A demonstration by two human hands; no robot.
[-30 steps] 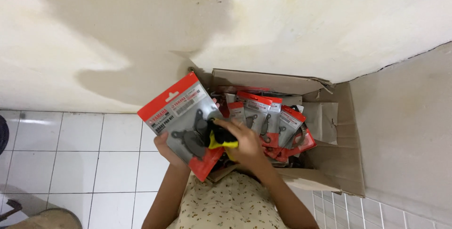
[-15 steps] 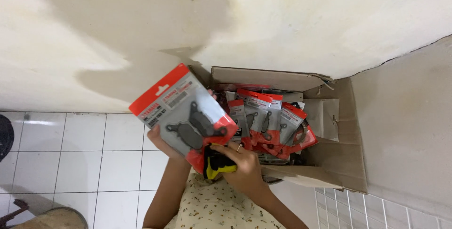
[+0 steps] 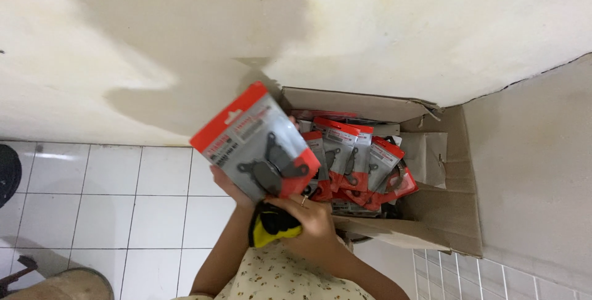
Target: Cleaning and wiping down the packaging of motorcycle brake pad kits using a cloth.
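My left hand point(image 3: 229, 188) holds up a red and grey blister pack point(image 3: 256, 144) with dark shaped parts inside, tilted above the floor. My right hand point(image 3: 310, 221) is closed around a black and yellow object point(image 3: 271, 226) just below the pack. Behind both hands stands an open cardboard box point(image 3: 444, 213) filled with several more red and grey packs point(image 3: 354, 158) standing upright in a row.
The box sits against a cream wall point(image 3: 185, 41) in a corner, with a grey wall point(image 3: 530, 170) to the right. White floor tiles point(image 3: 111, 201) lie to the left. A dark round object point(image 3: 7, 173) sits at the left edge. My patterned clothing point(image 3: 290, 278) shows below.
The pack has been lifted and moved a little to the right. My right hand has drawn back from the box toward my body with the black and yellow object.
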